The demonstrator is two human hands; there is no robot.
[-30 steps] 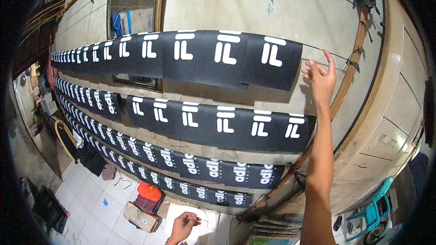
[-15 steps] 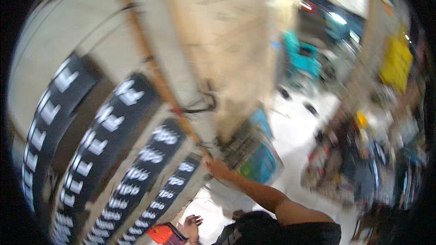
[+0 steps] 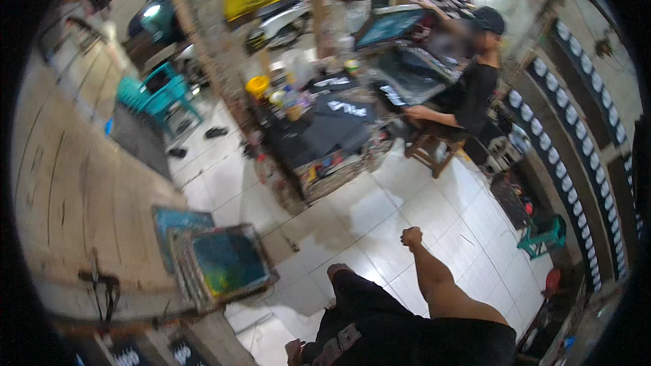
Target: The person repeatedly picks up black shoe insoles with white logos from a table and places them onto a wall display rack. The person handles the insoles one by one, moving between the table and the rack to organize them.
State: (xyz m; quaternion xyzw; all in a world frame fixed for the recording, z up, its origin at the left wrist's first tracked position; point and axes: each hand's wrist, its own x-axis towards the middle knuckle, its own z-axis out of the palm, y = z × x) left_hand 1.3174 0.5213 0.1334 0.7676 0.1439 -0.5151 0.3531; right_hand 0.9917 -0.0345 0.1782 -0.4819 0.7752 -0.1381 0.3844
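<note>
the right hand (image 3: 411, 237) is curled into a loose fist above the tiled floor (image 3: 369, 217), touching nothing, with nothing seen in it. the left hand (image 3: 295, 351), lower and to its left, is mostly hidden; whether it is curled or spread cannot be told, and no piece shows with it.

left of the right hand, a group of screens (image 3: 230, 257) leans low down: at least two, their edges overlapping. beyond the right hand and a little left stands the table (image 3: 346, 179), with loose black pieces (image 3: 332, 137) lying on it; three show white print, the rest overlap too much to count. past them are two framed screens (image 3: 390, 27), one raised and one lying flat, and one co-worker (image 3: 478, 88).

well to the right of the right hand hang printed strips (image 3: 556, 163) in at least three rows, the prints too many and too blurred to number. left of the left hand, at the lower edge, two more prints show.

by the look of it, a good share is already printed and hung; the pieces on the table are not hung, and how many remain cannot be told.
</note>
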